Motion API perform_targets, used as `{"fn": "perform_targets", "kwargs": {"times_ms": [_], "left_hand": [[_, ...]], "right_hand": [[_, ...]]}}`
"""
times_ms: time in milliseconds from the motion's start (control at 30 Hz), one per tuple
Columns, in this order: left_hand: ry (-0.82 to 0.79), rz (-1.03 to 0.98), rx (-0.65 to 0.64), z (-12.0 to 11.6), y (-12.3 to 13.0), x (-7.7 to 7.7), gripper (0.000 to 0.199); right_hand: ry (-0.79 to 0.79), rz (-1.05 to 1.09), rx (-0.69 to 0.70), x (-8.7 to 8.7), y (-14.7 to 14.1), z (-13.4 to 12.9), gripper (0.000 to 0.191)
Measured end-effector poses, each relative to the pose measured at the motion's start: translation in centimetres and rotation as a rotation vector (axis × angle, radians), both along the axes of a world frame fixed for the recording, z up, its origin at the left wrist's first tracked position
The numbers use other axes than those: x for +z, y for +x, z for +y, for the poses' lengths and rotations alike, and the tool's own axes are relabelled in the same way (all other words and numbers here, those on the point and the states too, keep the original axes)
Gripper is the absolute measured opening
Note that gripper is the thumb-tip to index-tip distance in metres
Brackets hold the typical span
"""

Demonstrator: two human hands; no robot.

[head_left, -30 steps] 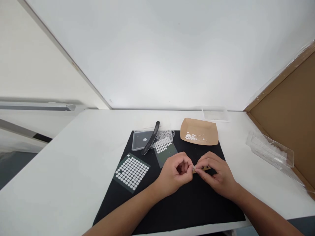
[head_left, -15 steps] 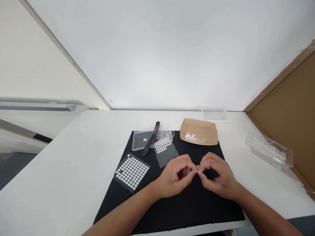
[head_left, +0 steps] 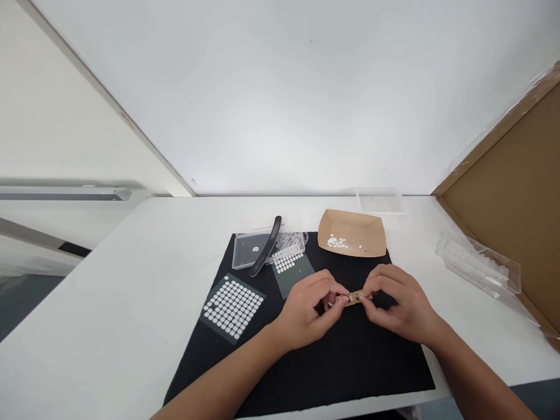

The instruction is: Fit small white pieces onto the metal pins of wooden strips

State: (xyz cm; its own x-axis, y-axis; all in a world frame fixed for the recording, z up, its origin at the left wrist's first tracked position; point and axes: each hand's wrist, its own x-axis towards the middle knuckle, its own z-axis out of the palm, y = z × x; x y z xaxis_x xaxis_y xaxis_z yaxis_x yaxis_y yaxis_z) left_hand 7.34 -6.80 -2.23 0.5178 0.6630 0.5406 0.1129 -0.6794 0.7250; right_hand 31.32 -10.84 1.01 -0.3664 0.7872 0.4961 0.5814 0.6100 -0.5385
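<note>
A narrow brown strip (head_left: 356, 297) with small dark and pale pieces on it spans the gap between my hands, above the black mat (head_left: 341, 373). Its left end is pinched between the thumb and fingers of my left hand (head_left: 311, 306). My right hand (head_left: 398, 303) pinches at its right end, fingers closed; my fingertips hide both ends. Beyond them is a brown paper tray (head_left: 363, 233) holding white scraps. To the left, a dark sheet with rows of white oval stickers (head_left: 233, 306) and a partly used one (head_left: 293, 277) lie on the mat.
A black curved nail file (head_left: 266, 246) rests across an open clear plastic box (head_left: 245, 256) of clear pieces. A shallow clear tray (head_left: 380, 202) stands by the back wall. At right, a clear case (head_left: 481, 265) sits near a cardboard panel (head_left: 516, 169).
My right hand has shifted right, away from my left hand, and more of the brown strip shows between them. The view has moved slightly.
</note>
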Motion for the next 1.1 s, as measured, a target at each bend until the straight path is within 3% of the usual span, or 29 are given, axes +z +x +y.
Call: {"fn": "perform_targets", "kwargs": {"times_ms": [133, 333, 800, 1100], "left_hand": [[0.118, 0.147, 0.084, -0.4, 0.7, -0.4, 0.021], [0.082, 0.303, 0.135, -1.0, 2.1, -1.6, 0.029], [0.001, 0.225, 0.098, -0.3, 3.3, -3.9, 0.017], [-0.047, 0.223, 0.072, -0.2, 3.3, -3.5, 0.008]], "right_hand": [[-0.021, -0.140, -0.045, 0.2, 0.9, 0.5, 0.010], [-0.036, -0.328, -0.073, -0.1, 1.3, 0.5, 0.010], [-0.001, -0.401, -0.109, -0.4, 1.0, 0.2, 0.012], [-0.022, -0.407, -0.098, -0.6, 1.0, 0.3, 0.013]]}}
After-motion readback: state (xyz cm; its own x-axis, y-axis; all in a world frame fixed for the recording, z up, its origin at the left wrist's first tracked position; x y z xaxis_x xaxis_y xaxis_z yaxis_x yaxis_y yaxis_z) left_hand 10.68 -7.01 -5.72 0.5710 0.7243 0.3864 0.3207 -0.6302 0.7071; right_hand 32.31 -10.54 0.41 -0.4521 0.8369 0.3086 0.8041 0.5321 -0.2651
